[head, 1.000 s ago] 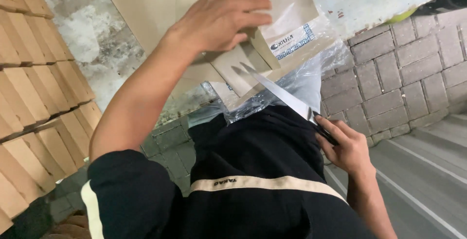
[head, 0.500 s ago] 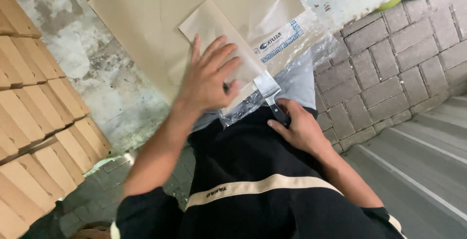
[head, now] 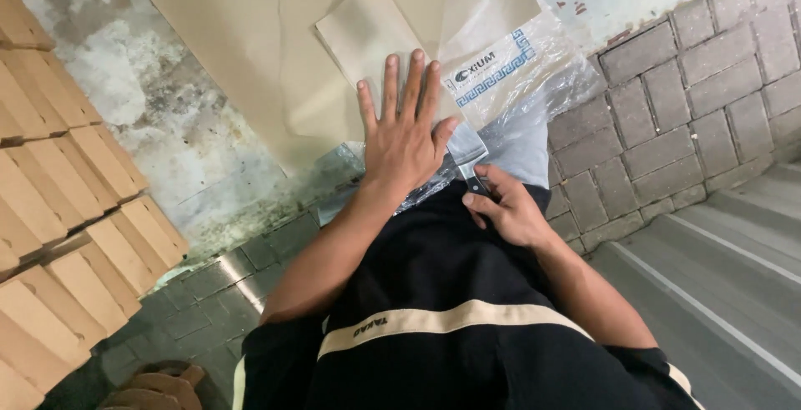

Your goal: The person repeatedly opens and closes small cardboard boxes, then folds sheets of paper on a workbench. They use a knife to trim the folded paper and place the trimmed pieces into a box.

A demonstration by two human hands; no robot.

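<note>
Beyond both hands, spread wide over the ground: a big sheet of tan paper (head: 250, 51), reaching well past the fingertips and off the top edge. Left of the left arm, well apart: stacked rows of tan cardboard boxes (head: 75, 201), running down the left edge. Right of the right hand, near: grey paving bricks (head: 676, 101), then grey concrete steps (head: 717, 285) lower down. Between the hands and the bricks: clear plastic wrap (head: 534, 85) with blue print, crumpled, lying partly over the paper. Under the left palm and reaching beyond the fingers: a smaller folded piece of tan paper (head: 367, 30), lying on the big sheet at a slant. Pressed flat on that piece: left hand (head: 405, 139), fully open, fingers straight and slightly spread, palm down, holding nothing, only bearing on the paper. Just beside it, to its right and a little nearer the body: right hand (head: 505, 210), curled closed around the dark handle of a knife (head: 467, 150), thumb along the top. Blade broad and shiny, pointing away from the body, lying low against the plastic and paper, just beside the left thumb; touching the thumb or not, cannot tell. Blade tip hidden behind the left hand.
</note>
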